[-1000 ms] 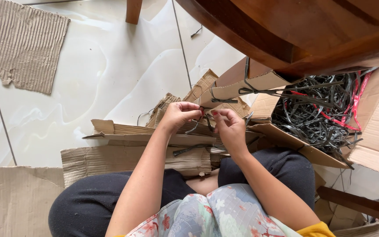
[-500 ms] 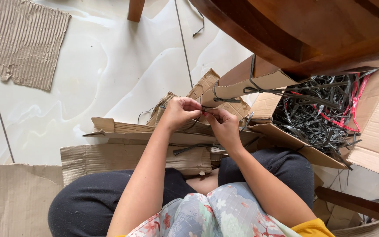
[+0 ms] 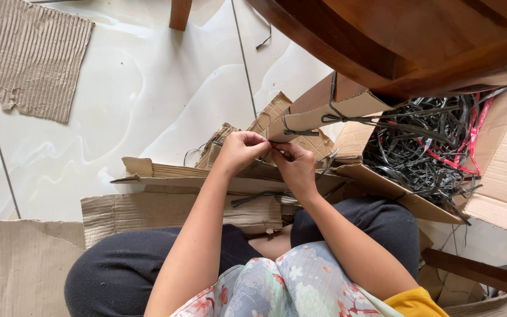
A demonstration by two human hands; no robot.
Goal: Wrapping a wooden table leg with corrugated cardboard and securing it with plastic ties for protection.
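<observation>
A torn sheet of corrugated cardboard [image 3: 30, 56] is seen lying flat on the pale tiled floor [image 3: 148, 88], far to the left of the open cardboard box [image 3: 494, 176] and well apart from it. Nearer the box, a stack of flattened cardboard pieces [image 3: 177, 199] is spread across the floor in front of the seated person's dark-trousered knees.

Just left of the box, the left hand [image 3: 239, 151] is held with its fingers curled in and its fingertips pressed together on a thin dark strip [image 3: 268, 147]. The right hand [image 3: 294, 167] is set touching the left, its thumb and fingers likewise closed on the same strip, so that the strip is pinched between both hands above the stacked cardboard. How much of the strip lies inside the two grips cannot be told, since most of it is hidden by the fingers.

A further dark strip [image 3: 253, 198] is seen lying on the cardboard under the wrists. A folded cardboard flap [image 3: 318, 114], looped with more dark strip, is raised just left of the box.

The box itself is filled with a tangle of black and red plastic strips [image 3: 429, 141]. Above the box, a dark wooden table [image 3: 418, 41] is seen overhanging it.
</observation>
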